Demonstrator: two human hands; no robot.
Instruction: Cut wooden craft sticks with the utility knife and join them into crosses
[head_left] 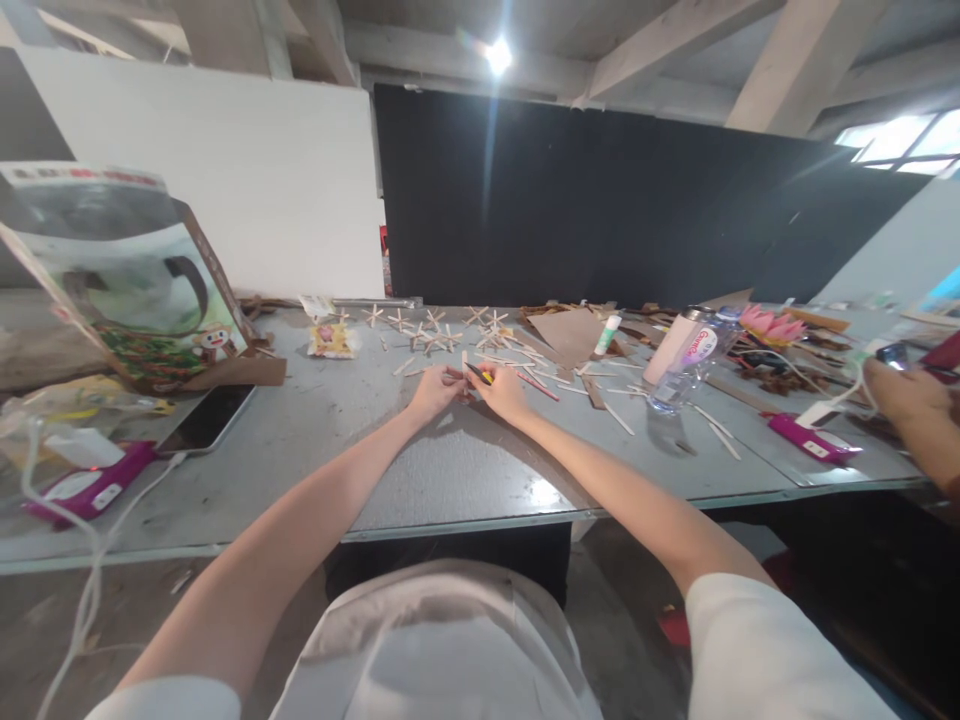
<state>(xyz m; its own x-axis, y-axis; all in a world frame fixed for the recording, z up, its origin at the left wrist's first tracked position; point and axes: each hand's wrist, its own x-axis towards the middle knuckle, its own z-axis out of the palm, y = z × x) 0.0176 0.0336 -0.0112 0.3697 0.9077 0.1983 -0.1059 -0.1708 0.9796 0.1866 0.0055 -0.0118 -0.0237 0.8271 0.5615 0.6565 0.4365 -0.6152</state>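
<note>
My left hand (435,393) is closed, fingertips pinching a short pale wooden stick (465,362) that points up between both hands. Close against it, my right hand (505,392) grips a slim black-and-yellow tool (480,375) that looks like a utility knife. The fingers partly cover the stick's lower end and the tool. Just beyond the hands lie star shapes (435,335) made of crossed sticks. Loose pale strips (525,350) are scattered to their right, with a red pen-like stick (538,385) beside my right hand.
A glue stick (607,334), brown cardboard (568,332) and a plastic bottle (690,360) stand or lie to the right. Leftward are a phone (208,418), a purple power strip (94,485) with cables, and a large printed bag (142,290). Another person's hand (907,390) is at far right.
</note>
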